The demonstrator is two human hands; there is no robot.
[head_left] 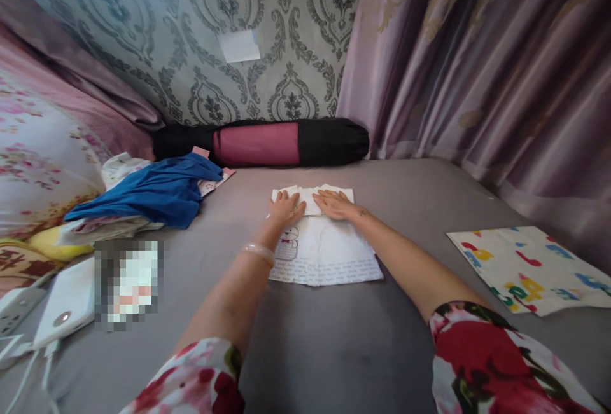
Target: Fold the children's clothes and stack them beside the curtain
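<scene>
A small white garment (329,248) with a printed figure and lines of text lies flat on the grey bed sheet (334,338). Its far end is folded over. My left hand (285,206) rests flat on that folded edge, fingers stretched out, with a pale bangle on the wrist. Beside it, my right hand (337,204) also lies flat on the fold, fingers spread. Neither hand grips anything. Both arms come out of floral sleeves.
A folded white cloth with coloured shapes (525,268) lies at the right. A blue garment (157,191) tops a pile of clothes at the left. A black and pink roll bag (267,142) lies along the wall. White power bank (67,303) and cables sit at near left. Curtains hang right.
</scene>
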